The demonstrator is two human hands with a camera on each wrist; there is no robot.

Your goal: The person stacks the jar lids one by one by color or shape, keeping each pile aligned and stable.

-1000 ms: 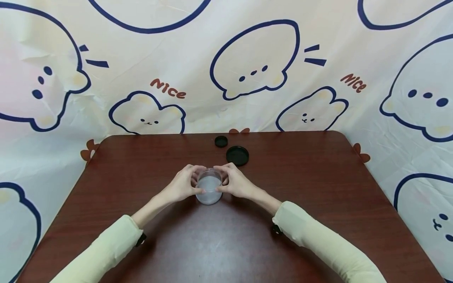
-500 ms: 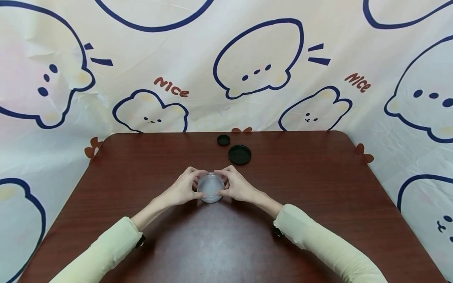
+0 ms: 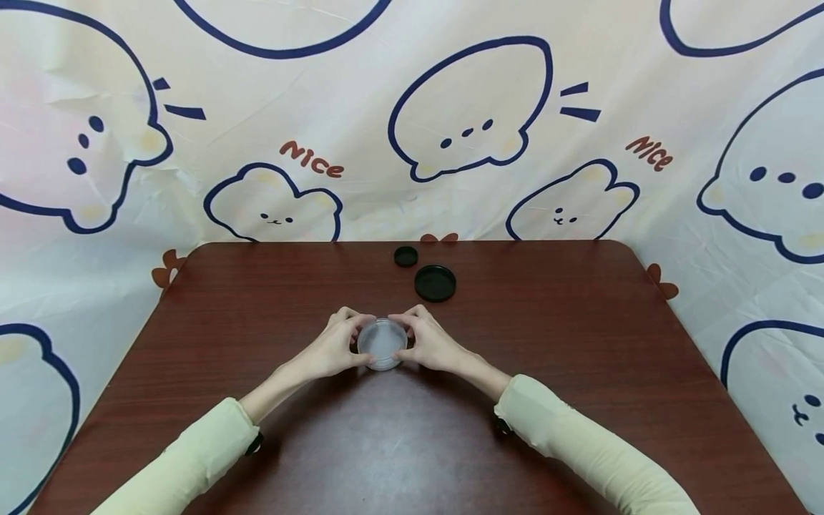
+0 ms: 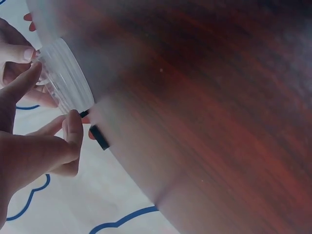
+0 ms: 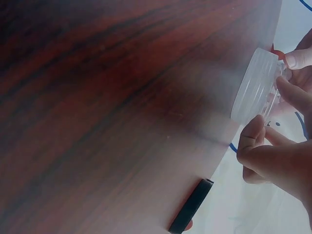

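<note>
"Where is the clear round container (image 3: 383, 345)?"

"Just below the centre of the frame in the head view, upright, between the two hands. From the wrist views, its lower part looks frosted and its upper part clearer."

"And the hands?"

"Both have hold of it. The left hand (image 3: 335, 345) has its grip on the container's left side, thumb in front and fingers behind. The right hand (image 3: 434, 343) matches it on the right, its grip also pinching."

"Is the base touching the desk (image 3: 393, 458)?"

"It's right at the surface, but I can't tell whether it touches."

"What sits beyond?"

"A larger black disc (image 3: 435, 283) with a raised rim, above the right hand in the frame. Just above and left of that, a smaller black disc (image 3: 405, 256), near the desk's far edge. The two are apart."

"And round the outside?"

"Pale sleeves (image 3: 187, 443) come in from the lower corners, and a cream cloth (image 3: 360, 93) with blue-outlined cartoon animals fills the upper half."
</note>
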